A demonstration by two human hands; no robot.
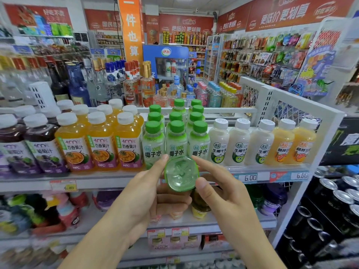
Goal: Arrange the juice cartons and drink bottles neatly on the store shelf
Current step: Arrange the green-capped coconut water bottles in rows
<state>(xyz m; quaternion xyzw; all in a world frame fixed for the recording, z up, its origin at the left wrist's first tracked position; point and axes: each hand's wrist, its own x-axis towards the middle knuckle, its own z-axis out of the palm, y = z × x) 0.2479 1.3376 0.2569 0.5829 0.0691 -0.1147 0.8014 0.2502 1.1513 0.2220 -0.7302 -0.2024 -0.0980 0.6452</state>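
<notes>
A clear, green-tinted coconut water bottle [180, 174] is tipped so that its base faces me, just in front of the shelf edge [116, 180]. My left hand [149, 193] holds it from the left and below, fingers wrapped under it. My right hand [217, 189] pinches its right side between index finger and thumb. Behind it on the shelf stand three rows of green-capped coconut water bottles [153, 141], with orange passion fruit juice bottles [102, 140] to their left and white coconut milk bottles [239, 141] to their right.
Purple grape juice bottles [41, 146] stand at the far left and orange drink bottles [304, 142] at the far right of the same shelf. Liquor bottles [132, 86] stand behind. Lower shelves hold more drinks; black cans [342, 199] fill a rack at right.
</notes>
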